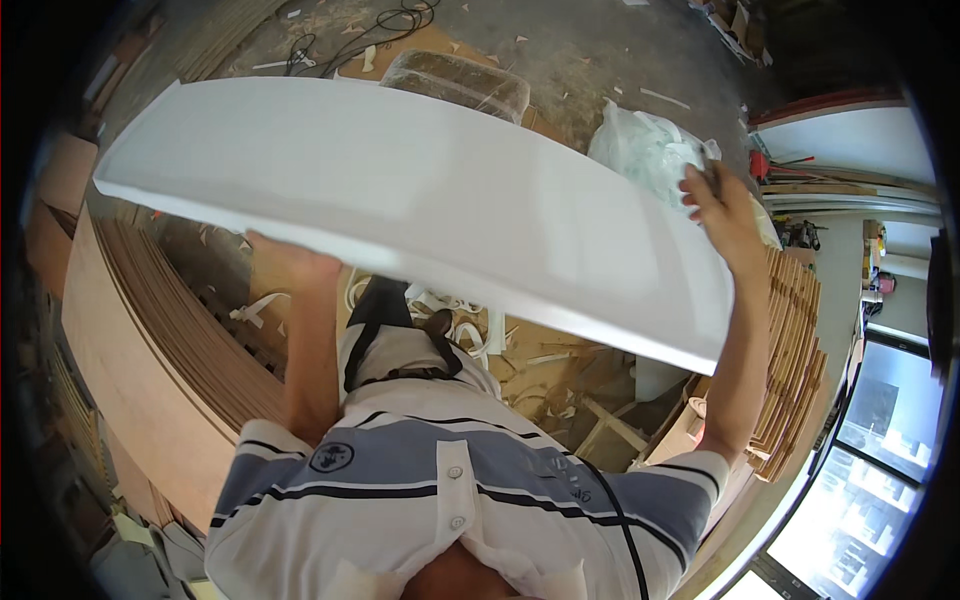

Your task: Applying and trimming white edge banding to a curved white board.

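Through the head camera I see a long white board [420, 190] held up in front of the person's body, above the floor [570, 45], its length running from the far left down to the near right. A narrow raised rim runs along its near edge, and its far edge bows outward.

I find the left hand [293, 262] at the near edge, left of the board's middle, with the forearm coming up from below. Its fingers pass out of sight under the board, so I cannot tell how firmly they close on it. The right hand [722, 205] is over the board's right end, close to the far edge. Its fingers are bent and a little apart, near a small dark thing [711, 172]; blur keeps me from telling whether they pinch it or whether they touch the board.

Past the far edge, a clear plastic bag [640, 145] and a plastic-wrapped bundle [455, 82] sit on the floor, with a black cable [365, 35] farther off. Pale scraps [480, 340] lie on the floor below the near edge. I have stacked curved wood sheets [150, 340] at the left and stacked wood strips [790, 365] at the right.
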Demonstrator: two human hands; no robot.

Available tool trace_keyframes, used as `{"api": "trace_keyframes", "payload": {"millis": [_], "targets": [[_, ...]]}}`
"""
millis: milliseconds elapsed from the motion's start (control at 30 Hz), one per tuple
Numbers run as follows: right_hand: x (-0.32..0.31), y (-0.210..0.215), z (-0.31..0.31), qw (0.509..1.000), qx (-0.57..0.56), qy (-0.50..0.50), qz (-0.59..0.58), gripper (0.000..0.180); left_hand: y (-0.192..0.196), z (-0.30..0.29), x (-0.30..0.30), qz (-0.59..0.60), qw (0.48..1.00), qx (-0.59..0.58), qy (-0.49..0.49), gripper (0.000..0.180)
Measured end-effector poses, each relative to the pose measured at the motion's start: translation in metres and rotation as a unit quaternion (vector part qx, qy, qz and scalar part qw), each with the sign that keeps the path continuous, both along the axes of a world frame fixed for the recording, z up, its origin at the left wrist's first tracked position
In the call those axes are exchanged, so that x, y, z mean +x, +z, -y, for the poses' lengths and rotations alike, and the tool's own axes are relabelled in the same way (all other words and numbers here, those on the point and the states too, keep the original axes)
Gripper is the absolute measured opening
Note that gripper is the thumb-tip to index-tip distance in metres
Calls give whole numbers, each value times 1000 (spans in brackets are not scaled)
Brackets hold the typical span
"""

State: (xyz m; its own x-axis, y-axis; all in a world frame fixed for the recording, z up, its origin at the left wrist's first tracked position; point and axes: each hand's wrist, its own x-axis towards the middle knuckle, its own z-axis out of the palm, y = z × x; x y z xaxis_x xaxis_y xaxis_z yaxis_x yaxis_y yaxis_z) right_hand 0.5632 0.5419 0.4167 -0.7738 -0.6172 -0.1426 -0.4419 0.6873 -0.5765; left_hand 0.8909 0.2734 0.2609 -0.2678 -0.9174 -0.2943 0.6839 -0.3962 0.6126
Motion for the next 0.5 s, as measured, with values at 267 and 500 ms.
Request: {"api": "trace_keyframes", "payload": {"millis": [267, 500], "targets": [[-66, -226, 110, 987, 35, 62, -147, 59, -153, 3, 70, -144, 983, 100, -57, 74], [-107, -328, 119, 989, 97, 4, -110, 66, -224, -15, 72, -226, 961, 155, -18, 68]]}}
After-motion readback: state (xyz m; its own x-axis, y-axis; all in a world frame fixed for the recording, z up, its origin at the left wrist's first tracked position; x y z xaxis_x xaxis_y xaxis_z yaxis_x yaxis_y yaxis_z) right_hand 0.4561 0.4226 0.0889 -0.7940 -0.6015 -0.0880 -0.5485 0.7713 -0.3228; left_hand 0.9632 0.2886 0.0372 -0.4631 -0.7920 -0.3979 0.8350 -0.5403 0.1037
